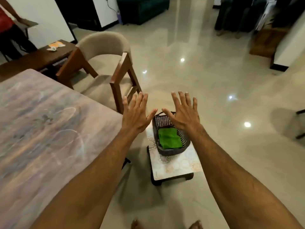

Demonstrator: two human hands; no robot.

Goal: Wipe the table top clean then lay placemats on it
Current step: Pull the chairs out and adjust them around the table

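Tabletop (49, 129) looks streaky, smeared (green cloth (170, 138) folded in basket (185, 139)).

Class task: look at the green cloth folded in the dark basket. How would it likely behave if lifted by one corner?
The green cloth lies in soft, flat folds, so it would probably hang limp and unfold. It looks thin, so likely light. The basket should stay on the small table when it is lifted.
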